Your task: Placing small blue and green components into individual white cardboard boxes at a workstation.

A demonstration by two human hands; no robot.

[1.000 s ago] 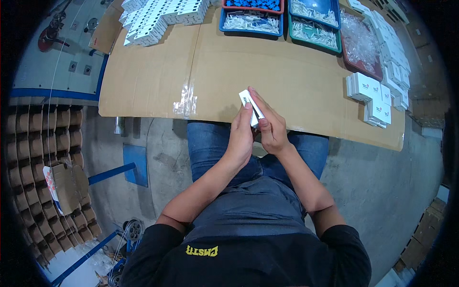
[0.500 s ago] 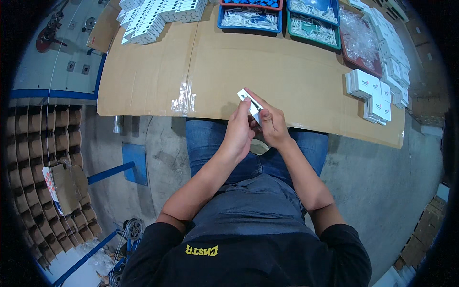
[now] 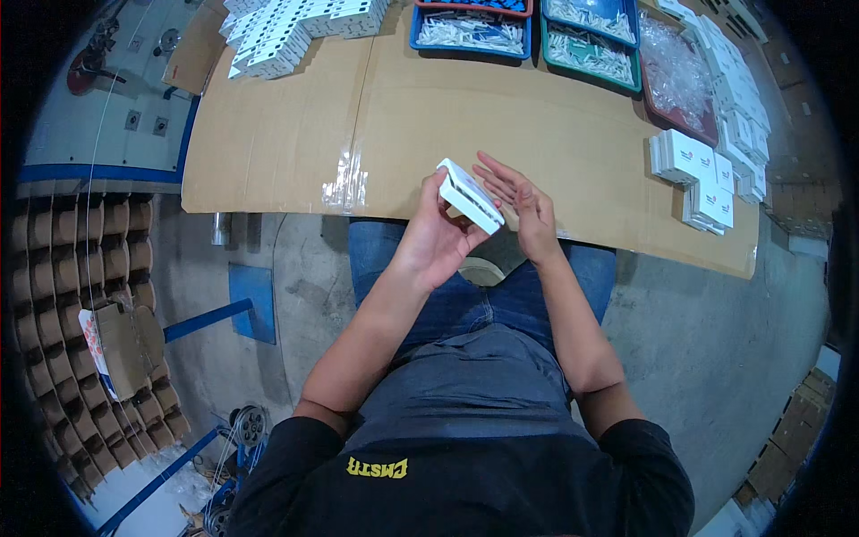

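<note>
A small white box (image 3: 472, 198) with a dark slit along one side is tilted in my left hand (image 3: 436, 234), whose fingers and thumb grip it by the side. It hangs over the table's near edge, above my lap. Just to its right, my right hand (image 3: 530, 208) is raised with its fingers stretched out and apart, and nothing is in it. Whether its fingertips touch the box's right end, I cannot tell.
The cardboard-covered table (image 3: 429, 116) holds stacked white boxes at the far left (image 3: 295, 34) and right (image 3: 702, 174). Trays of white pieces (image 3: 472, 36) stand at the back, beside a red tray of clear plastic bags (image 3: 677, 76). Cardboard dividers (image 3: 80, 259) lie at left.
Both hands were together on the white box. My right hand has let go, moved right and spread its fingers. The box has turned in my left hand, showing its slit side.
</note>
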